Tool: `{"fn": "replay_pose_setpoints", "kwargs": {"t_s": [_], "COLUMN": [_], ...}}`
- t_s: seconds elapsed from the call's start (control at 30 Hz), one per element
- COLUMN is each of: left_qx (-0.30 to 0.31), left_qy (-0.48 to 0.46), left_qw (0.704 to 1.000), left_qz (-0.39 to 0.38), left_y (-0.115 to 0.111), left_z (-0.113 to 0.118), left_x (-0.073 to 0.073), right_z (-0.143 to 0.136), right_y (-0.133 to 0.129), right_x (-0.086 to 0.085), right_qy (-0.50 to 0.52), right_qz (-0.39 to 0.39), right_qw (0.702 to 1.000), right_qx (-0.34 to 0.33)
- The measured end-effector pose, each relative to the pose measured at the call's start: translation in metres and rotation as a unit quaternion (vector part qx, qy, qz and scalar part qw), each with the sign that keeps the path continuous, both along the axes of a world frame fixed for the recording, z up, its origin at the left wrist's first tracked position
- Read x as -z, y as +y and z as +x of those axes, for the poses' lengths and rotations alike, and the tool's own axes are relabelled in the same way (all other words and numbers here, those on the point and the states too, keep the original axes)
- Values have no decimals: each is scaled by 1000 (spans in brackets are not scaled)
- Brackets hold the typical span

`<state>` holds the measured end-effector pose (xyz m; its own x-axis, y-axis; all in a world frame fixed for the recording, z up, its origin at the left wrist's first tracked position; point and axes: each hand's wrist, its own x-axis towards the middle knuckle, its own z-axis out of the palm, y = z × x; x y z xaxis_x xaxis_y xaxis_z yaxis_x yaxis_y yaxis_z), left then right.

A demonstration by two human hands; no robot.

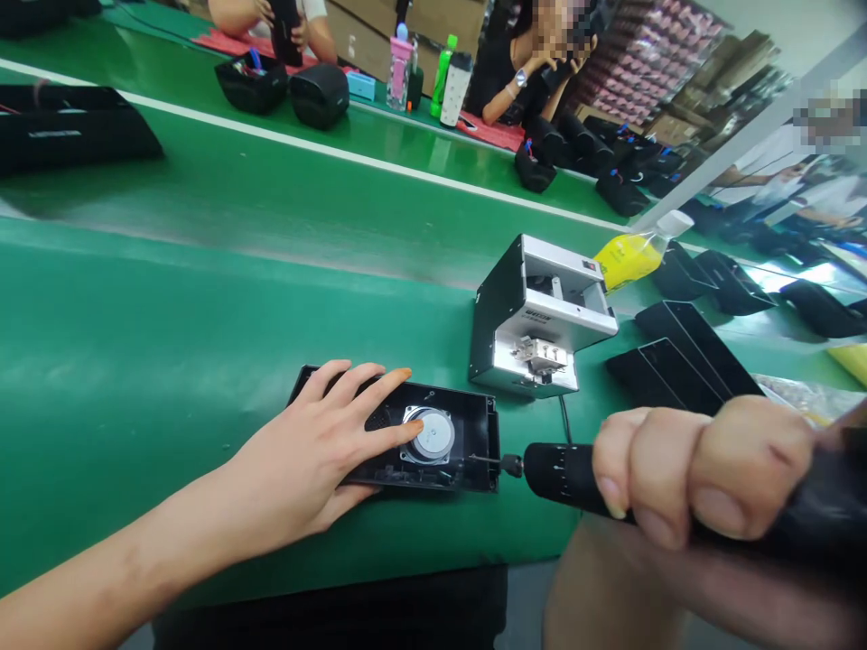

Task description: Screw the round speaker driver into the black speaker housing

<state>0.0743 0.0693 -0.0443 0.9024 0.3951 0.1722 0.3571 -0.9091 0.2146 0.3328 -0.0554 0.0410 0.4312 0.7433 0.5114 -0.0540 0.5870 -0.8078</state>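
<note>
Nearest to the camera, the right hand [704, 469] is closed around the black driver [562, 469], and its thin bit points to the left, over the end of the case [478, 429]; if the tip touches, I cannot tell. The left hand [321, 438] has its fingers spread apart and lies flat on the case, with one fingertip at the round speaker [434, 436] inside it. The case is open, under the left hand and in front of the right hand, on the green surface [169, 361]. Beyond the right hand stands the machine [508, 334], just past the case, with the panels [704, 348] on its right side and the yellow bottle [629, 257] behind it. Beyond the left hand, farther to the left, there is a black housing [74, 131]. Across the white line, well apart from both hands, are more housings, the pink bottle [399, 72], the green bottle [443, 77] and the pale cup [456, 88]. There also sit two persons, and one holds a black part [285, 32] upright.
</note>
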Motion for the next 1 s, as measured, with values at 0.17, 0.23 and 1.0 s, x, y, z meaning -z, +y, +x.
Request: {"fn": "replay_pose_setpoints", "kwargs": {"t_s": [0.17, 0.23, 1.0], "left_qx": [7, 7, 13], "left_qy": [19, 19, 24], "left_qw": [1000, 1000, 1000], "left_qz": [9, 10, 2], "left_y": [1, 1, 0], "left_z": [1, 2, 5], "left_x": [-3, -3, -13], "right_z": [-23, -27, -30], "right_y": [10, 12, 24], "right_x": [19, 28, 46], "right_qy": [3, 19, 42], "right_qz": [-2, 7, -2], "right_qw": [1000, 1000, 999], "right_qx": [-2, 9, 6]}}
